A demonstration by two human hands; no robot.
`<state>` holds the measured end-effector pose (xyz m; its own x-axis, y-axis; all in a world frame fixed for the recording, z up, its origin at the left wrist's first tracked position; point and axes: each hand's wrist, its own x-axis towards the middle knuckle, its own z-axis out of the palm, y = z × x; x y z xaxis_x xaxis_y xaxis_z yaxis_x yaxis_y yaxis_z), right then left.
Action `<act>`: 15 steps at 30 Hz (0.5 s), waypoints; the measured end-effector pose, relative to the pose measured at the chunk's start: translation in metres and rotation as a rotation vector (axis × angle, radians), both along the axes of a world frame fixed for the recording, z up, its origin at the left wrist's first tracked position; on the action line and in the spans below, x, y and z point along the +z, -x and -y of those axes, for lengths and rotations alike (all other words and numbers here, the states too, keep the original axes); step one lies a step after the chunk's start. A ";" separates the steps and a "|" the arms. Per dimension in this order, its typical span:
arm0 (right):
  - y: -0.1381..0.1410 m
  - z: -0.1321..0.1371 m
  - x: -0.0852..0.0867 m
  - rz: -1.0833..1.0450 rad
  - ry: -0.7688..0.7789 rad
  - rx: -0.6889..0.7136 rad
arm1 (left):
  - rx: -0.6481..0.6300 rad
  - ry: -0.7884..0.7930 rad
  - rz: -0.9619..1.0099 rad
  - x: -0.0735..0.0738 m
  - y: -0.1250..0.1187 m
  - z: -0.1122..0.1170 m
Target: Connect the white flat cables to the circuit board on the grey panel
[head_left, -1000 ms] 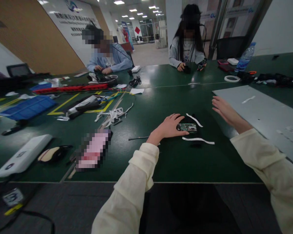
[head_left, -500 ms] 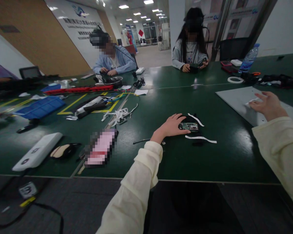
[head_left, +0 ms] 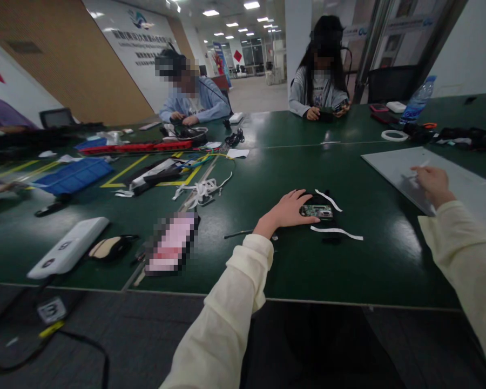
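A small green circuit board (head_left: 322,211) lies on the dark green table, with dark parts around it that I cannot make out. My left hand (head_left: 289,212) grips its left end, thumb along the near edge and fingers over the far side. White strips lie on either side: one strip (head_left: 329,200) beyond the board and another strip (head_left: 338,232) nearer me. Off to the right, my right hand (head_left: 434,183) is closed in a pinch above a light grey panel (head_left: 392,167). Something pale and blurred shows near its fingertips, too indistinct to name.
To the left are a phone (head_left: 172,243), a white power bank (head_left: 68,247), a tangle of white strips (head_left: 202,190) and a blue tray (head_left: 75,175). A tape roll (head_left: 394,135) and a water bottle (head_left: 419,100) stand back right. Two people sit across the table.
My right hand has gone from spread fingers to a closed pinch, shifting slightly left and down over the grey panel. My left hand stays on the circuit board. The view has shifted slightly.
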<state>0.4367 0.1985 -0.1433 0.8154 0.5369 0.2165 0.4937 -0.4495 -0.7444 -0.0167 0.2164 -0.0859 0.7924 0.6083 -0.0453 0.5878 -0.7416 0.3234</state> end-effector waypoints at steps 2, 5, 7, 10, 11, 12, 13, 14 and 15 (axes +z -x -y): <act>0.008 0.003 0.002 -0.067 -0.109 -0.036 | -0.005 -0.010 0.003 -0.001 0.000 0.000; 0.029 0.003 0.017 -0.223 -0.329 0.110 | -0.011 -0.011 -0.001 -0.002 0.000 -0.001; 0.053 0.002 0.036 -0.356 -0.387 0.290 | -0.009 -0.014 -0.002 -0.003 0.000 -0.002; 0.108 0.003 0.068 -0.360 -0.349 0.580 | -0.012 -0.026 0.003 -0.004 -0.001 -0.002; 0.131 0.004 0.077 -0.363 -0.338 0.675 | -0.017 -0.031 0.006 -0.004 -0.001 -0.002; 0.156 0.006 0.084 -0.365 -0.311 0.773 | -0.021 -0.038 0.010 -0.004 -0.001 -0.002; 0.182 0.009 0.090 -0.358 -0.272 0.862 | -0.022 -0.044 0.015 -0.005 -0.002 -0.002; 0.207 0.012 0.094 -0.340 -0.233 0.936 | -0.021 -0.049 0.023 -0.005 -0.002 -0.002; 0.231 0.015 0.096 -0.310 -0.205 0.999 | -0.022 -0.051 0.036 -0.005 -0.002 -0.002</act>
<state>0.2054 0.1836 -0.0472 0.0600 0.9696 0.2373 0.3447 0.2030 -0.9165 -0.0152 0.2185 -0.0911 0.8061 0.5916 0.0142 0.5599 -0.7703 0.3052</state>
